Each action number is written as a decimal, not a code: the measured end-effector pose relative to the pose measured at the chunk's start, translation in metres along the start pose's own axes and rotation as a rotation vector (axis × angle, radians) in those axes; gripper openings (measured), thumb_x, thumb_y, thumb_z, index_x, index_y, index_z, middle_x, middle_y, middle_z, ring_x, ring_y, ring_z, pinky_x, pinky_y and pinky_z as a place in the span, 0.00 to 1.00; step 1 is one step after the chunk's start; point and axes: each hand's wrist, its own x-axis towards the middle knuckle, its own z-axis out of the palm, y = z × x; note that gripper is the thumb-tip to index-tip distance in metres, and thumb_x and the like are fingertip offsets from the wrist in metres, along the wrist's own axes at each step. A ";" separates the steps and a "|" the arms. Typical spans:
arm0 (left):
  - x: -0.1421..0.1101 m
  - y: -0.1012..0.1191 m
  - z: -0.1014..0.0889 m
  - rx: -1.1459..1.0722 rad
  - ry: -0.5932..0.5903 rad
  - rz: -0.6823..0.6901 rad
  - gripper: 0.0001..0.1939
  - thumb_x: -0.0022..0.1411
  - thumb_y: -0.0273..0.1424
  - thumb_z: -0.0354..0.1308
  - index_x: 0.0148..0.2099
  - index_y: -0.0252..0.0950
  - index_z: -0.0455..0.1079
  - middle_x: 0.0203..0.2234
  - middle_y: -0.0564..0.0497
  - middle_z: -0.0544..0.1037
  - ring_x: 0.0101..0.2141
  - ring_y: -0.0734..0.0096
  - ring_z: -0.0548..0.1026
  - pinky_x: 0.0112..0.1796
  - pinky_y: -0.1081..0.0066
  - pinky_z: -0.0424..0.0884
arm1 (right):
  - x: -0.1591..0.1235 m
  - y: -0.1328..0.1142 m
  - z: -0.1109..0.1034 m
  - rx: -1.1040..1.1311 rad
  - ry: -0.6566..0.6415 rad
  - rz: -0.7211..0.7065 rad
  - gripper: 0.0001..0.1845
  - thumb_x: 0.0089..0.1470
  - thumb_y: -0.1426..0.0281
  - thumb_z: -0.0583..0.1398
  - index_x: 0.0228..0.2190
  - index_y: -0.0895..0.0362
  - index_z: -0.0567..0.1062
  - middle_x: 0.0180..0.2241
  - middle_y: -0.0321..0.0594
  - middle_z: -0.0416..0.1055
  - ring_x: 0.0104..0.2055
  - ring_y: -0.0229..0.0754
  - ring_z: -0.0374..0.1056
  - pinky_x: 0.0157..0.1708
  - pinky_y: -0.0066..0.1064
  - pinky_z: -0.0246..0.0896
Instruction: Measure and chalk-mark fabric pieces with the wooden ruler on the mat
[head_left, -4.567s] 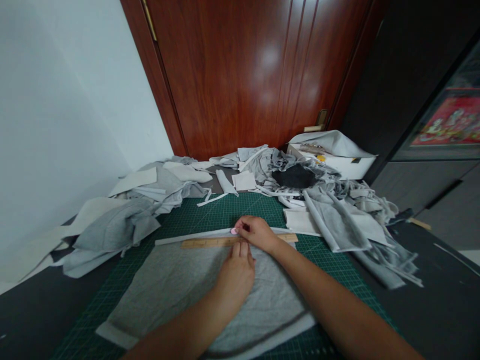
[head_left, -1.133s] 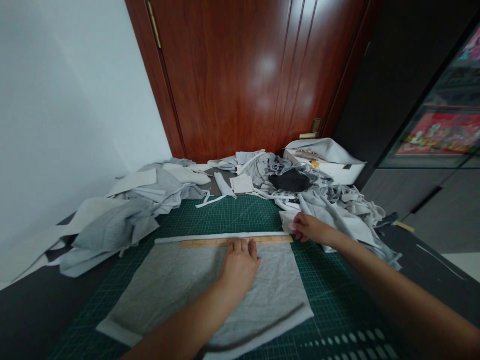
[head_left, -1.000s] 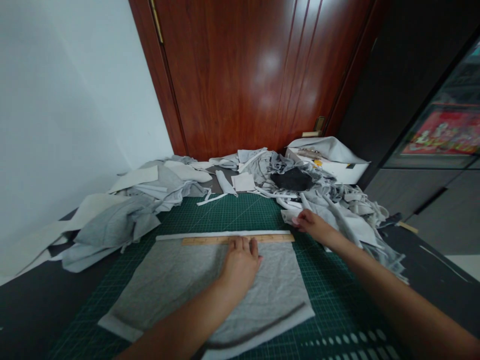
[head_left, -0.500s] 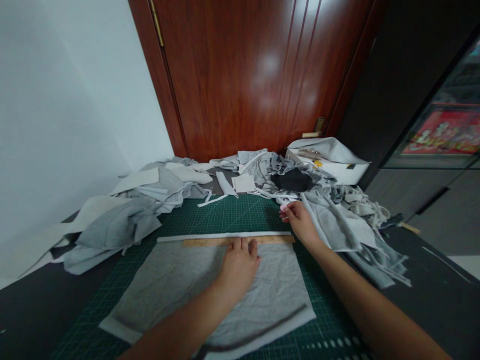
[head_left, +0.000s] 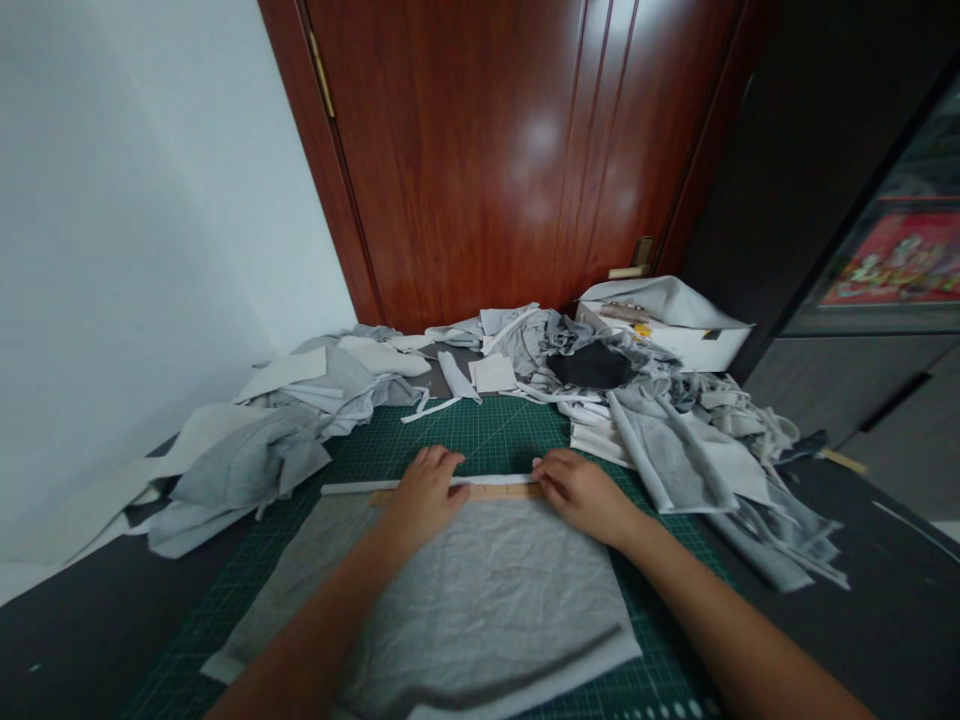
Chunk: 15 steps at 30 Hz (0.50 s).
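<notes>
A grey fabric piece (head_left: 480, 590) lies flat on the green cutting mat (head_left: 480, 432). A wooden ruler (head_left: 496, 492) lies along its far edge, and a narrow white fabric strip (head_left: 352, 487) runs just beyond the ruler. My left hand (head_left: 424, 492) rests over the ruler's left part, its fingers curled onto the strip. My right hand (head_left: 583, 492) sits at the ruler's right end, fingers bent and pinching at the strip's end. Both hands hide the parts of the ruler and strip beneath them.
Heaps of grey and white fabric offcuts (head_left: 247, 450) ring the mat on the left, back and right (head_left: 675, 450). A white box (head_left: 697, 340) stands at the back right before a wooden door (head_left: 517, 150). A dark cabinet (head_left: 847, 380) is at the right.
My right hand came back from the offcut pile on the right to the ruler's right end. My left hand slid left along the ruler and curled its fingers over the strip.
</notes>
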 end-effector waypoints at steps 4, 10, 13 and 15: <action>0.008 -0.006 -0.003 -0.026 -0.131 -0.009 0.08 0.60 0.25 0.55 0.42 0.35 0.72 0.39 0.47 0.73 0.44 0.62 0.69 0.47 0.64 0.65 | 0.001 -0.008 0.000 -0.255 -0.116 -0.011 0.11 0.59 0.72 0.54 0.40 0.60 0.75 0.40 0.47 0.71 0.45 0.46 0.66 0.48 0.36 0.62; 0.034 -0.008 -0.002 0.005 -0.241 0.051 0.09 0.61 0.23 0.49 0.34 0.35 0.70 0.32 0.48 0.73 0.39 0.65 0.71 0.42 0.69 0.65 | 0.006 0.007 0.003 -0.328 -0.099 -0.029 0.13 0.59 0.72 0.57 0.45 0.63 0.72 0.43 0.49 0.70 0.48 0.47 0.65 0.50 0.38 0.61; 0.051 -0.010 0.002 0.015 -0.248 0.050 0.08 0.60 0.22 0.50 0.33 0.34 0.70 0.32 0.47 0.73 0.38 0.64 0.72 0.41 0.69 0.65 | 0.013 0.010 0.004 -0.351 -0.100 -0.049 0.12 0.59 0.71 0.57 0.44 0.62 0.73 0.42 0.49 0.70 0.47 0.48 0.64 0.49 0.38 0.61; 0.062 -0.012 0.005 0.018 -0.252 0.053 0.08 0.59 0.22 0.50 0.33 0.34 0.70 0.31 0.47 0.73 0.38 0.63 0.72 0.41 0.69 0.65 | 0.017 0.010 0.004 -0.374 -0.101 -0.044 0.10 0.59 0.72 0.56 0.41 0.63 0.73 0.40 0.48 0.70 0.45 0.47 0.64 0.47 0.38 0.62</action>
